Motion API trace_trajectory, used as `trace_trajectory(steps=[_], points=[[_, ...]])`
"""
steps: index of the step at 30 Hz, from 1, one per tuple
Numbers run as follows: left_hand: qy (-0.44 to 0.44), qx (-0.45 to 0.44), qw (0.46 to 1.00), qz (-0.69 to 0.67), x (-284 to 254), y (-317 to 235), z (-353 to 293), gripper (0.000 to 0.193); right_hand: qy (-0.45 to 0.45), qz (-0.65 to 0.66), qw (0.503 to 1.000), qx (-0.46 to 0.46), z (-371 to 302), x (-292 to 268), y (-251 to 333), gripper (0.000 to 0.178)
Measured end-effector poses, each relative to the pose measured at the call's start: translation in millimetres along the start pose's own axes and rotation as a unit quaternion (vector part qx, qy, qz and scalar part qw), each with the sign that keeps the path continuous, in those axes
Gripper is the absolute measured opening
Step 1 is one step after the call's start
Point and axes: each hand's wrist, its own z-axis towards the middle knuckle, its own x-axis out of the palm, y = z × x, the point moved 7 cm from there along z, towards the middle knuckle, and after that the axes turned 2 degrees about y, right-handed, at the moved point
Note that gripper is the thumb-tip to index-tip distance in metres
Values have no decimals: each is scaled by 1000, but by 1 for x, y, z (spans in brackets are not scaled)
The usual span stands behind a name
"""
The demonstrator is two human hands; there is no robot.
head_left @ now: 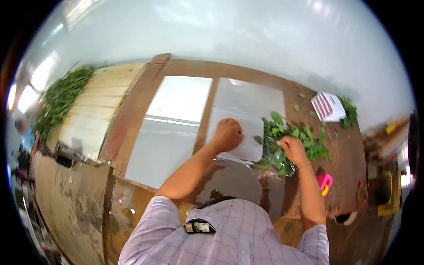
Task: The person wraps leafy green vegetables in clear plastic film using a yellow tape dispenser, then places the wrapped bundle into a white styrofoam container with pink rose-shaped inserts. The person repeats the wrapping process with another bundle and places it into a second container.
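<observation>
While I am leaning over the wooden table point(132, 110), my left hand point(226, 134) is pressing closed on a white sheet point(247, 141), my right hand point(292, 149) just beside it is gripping leafy greens point(304, 137), a pink tool point(324, 181) is lying below my right hand, a white basket point(327, 107) is sitting beyond it.

right hand point(293, 149) fingertips: hidden in leafy greens point(289, 137) | far-left person: blurred
</observation>
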Motion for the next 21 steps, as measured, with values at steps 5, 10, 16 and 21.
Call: trace_trajectory(steps=[5, 10, 16, 21], points=[[-27, 53, 998, -33, 3, 7, 3, 5, -123, -68, 989, -35, -15, -25, 42, 8], [-22, 66, 997, 20, -5, -9, 5, 11, -109, 120, 981, 109, -73, -22, 23, 19], [4, 43, 998, 35, -4, -6, 9, 11, -531, 283, 713, 359, -292, -70, -154, 21], [-5, 54, 998, 32, -4, -12, 8, 12, -471, 255, 753, 383, -364, -5, -142, 67]])
